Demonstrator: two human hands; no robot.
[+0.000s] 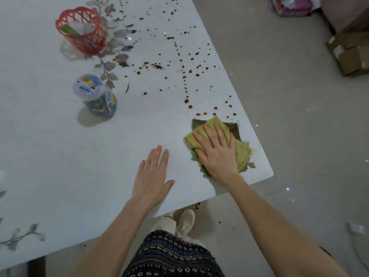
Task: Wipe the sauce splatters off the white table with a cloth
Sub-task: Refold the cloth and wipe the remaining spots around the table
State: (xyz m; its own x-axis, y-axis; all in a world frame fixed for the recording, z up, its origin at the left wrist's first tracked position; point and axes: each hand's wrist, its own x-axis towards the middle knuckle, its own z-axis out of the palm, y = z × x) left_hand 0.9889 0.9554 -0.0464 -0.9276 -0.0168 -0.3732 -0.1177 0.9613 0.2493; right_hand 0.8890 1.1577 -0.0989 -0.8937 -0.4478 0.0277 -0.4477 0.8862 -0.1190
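Note:
A folded yellow-green cloth (242,151) with a darker underside lies near the right front corner of the white table (99,156). My right hand (216,151) presses flat on the cloth with straight, spread fingers. My left hand (152,176) rests flat on the bare tabletop to the left of the cloth, fingers straight, a thin ring on one finger. Brown-orange sauce splatters (186,100) dot the table beyond the cloth, running from just past its far edge toward the table's far side. A faint smear shows at the cloth's right edge.
A red plastic basket (81,31) stands at the back left. A blue-lidded jar (95,96) stands nearer, left of the splatters. Grey leaf prints run across the tabletop. The table's right edge (249,116) is close to the cloth. Cardboard boxes (351,52) sit on the floor at right.

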